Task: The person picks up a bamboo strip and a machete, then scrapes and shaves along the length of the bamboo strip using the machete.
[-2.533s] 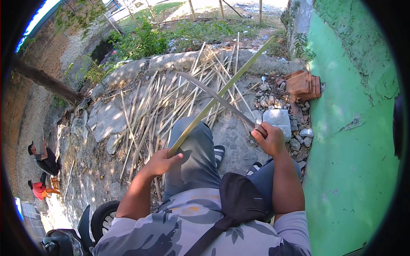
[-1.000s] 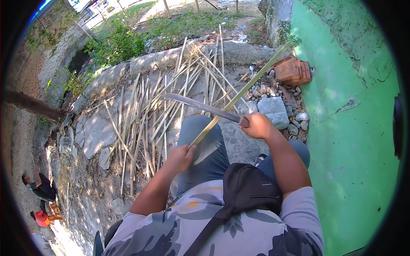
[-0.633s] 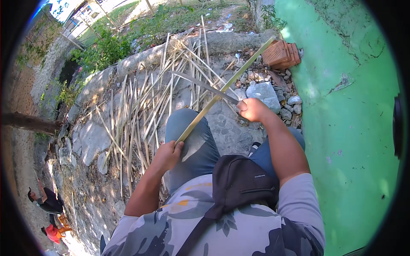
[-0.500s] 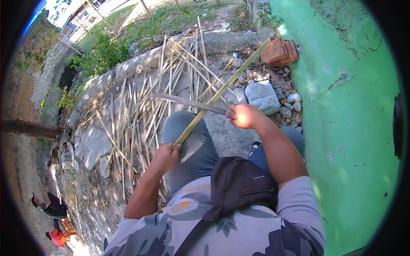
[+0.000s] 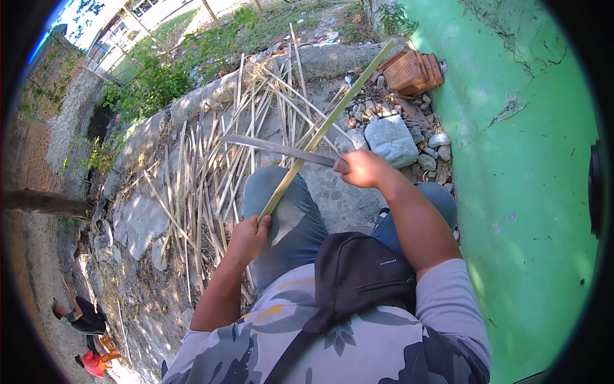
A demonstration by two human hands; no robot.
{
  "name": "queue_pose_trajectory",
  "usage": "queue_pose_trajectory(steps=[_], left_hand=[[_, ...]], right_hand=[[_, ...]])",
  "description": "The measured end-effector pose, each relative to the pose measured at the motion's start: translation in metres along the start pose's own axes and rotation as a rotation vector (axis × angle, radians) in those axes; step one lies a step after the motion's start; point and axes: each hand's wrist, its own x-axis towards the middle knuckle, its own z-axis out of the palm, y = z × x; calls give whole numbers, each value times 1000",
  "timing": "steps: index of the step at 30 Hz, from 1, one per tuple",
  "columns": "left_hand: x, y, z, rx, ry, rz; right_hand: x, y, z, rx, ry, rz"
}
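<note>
While left hand (image 5: 248, 235) grips bamboo strip (image 5: 320, 131) | right hand (image 5: 359, 169) apparently clenches blade (image 5: 275, 148)

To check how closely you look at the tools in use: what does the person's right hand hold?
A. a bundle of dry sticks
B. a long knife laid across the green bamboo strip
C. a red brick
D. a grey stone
B: the right hand grips the handle of a long knife whose blade crosses the green bamboo strip that the left hand holds.
</note>
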Motion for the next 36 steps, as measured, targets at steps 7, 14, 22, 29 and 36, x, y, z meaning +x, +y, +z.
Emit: queue_pose_trajectory(steps=[7, 14, 22, 29, 36], left_hand=[[-8, 7, 1, 82, 55, 41], [-5, 9, 1, 135, 29, 29], [-11, 11, 2, 131, 67, 55], [-9, 17, -5, 193, 14, 15], [-11, 17, -7, 158, 10, 24]], right_hand=[[7, 15, 2, 129, 32, 5], [-2, 11, 8, 67, 54, 62], [-5, 24, -11, 247, 35, 102], [3, 37, -1, 97, 7, 104], [-8, 6, 1, 85, -40, -95]])
